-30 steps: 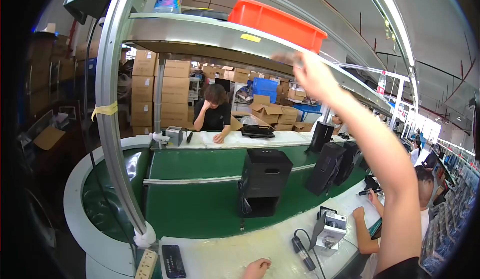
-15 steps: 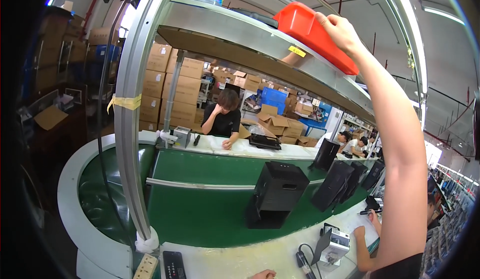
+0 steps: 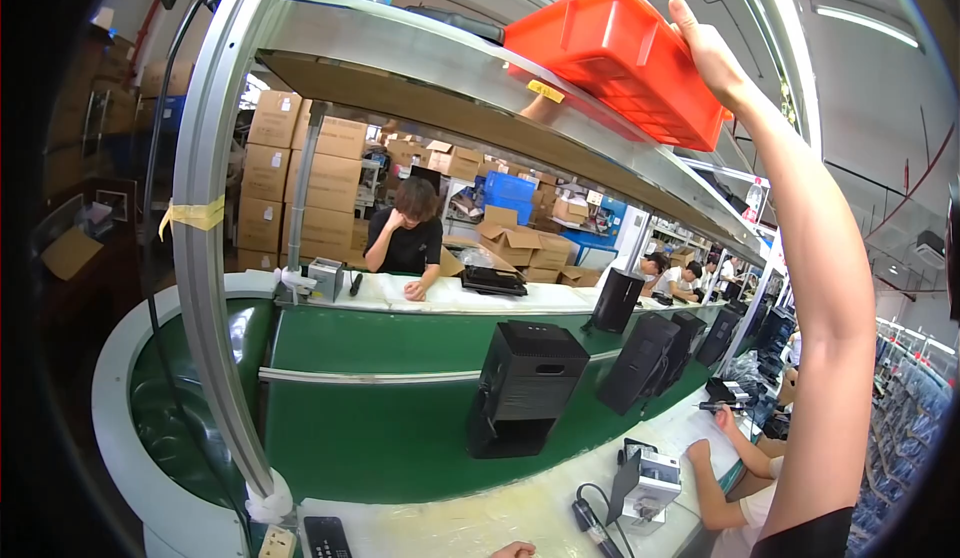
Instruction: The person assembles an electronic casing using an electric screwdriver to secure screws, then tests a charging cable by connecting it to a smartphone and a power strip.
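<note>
At the lower edge, only the fingertips of the left hand (image 3: 513,550) are showing over the white counter (image 3: 480,518), so its grip is impossible to tell. Just right of it a grey handheld device (image 3: 645,478) is lying. High above, the right hand (image 3: 712,53) is gripping the right end of the orange plastic bin (image 3: 615,58), which is resting tilted on the metal shelf (image 3: 450,68).

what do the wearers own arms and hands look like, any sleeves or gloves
The right hand is bare, with no glove, ring or watch showing. The right forearm is bare along its whole visible length, and a dark short sleeve shows at the lower edge. Of the left hand only bare fingertips show at the bottom edge; its arm and any sleeve are out of view.
</note>
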Motion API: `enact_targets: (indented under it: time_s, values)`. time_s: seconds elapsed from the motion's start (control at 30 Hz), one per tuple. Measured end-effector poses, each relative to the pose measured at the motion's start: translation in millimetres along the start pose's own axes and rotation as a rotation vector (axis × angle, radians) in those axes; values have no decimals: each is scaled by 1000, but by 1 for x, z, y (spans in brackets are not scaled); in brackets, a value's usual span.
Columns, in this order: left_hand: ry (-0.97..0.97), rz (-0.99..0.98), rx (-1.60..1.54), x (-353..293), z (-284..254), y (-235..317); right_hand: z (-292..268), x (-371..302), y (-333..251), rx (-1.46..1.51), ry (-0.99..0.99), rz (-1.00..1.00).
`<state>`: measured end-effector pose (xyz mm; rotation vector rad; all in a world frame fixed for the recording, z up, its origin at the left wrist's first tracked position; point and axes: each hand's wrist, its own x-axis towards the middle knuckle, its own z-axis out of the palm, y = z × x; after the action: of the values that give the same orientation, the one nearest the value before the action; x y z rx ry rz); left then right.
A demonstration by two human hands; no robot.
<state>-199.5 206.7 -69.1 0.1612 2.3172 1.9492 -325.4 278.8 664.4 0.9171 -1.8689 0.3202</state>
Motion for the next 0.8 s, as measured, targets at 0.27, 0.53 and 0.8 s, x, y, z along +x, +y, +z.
enact_targets:
  time_s: [0.27,0.53,0.8]
  values:
    - [-2,-9,30,1,1,-4,-18,35,-25,282,-416,352]
    - [-50,36,31,5,3,-5,-41,119,-7,847,-1051,666]
    - [-4,20,15,0,1,-4,0,82,-49,484,-1076,217]
